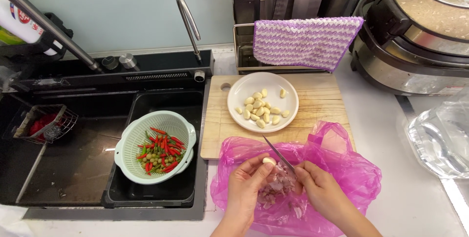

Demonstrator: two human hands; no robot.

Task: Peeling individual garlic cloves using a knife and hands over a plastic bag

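My left hand (246, 188) pinches a pale garlic clove (269, 161) between thumb and fingers, above a pile of papery garlic skins (276, 190) on a pink plastic bag (351, 173). My right hand (320, 190) grips a small knife (279, 155) whose blade points up and left, its edge close beside the clove. Just beyond, a white plate (244, 88) holding several peeled garlic cloves (261, 108) rests on a wooden cutting board (322, 105).
A pale green colander (128, 141) of red and green chillies sits in the black sink (73, 168) at left, below a curved tap (188, 22). A purple striped cloth (305, 41) hangs on a rack behind the board. A cooker (415, 36) stands at right, with clear plastic (439, 139).
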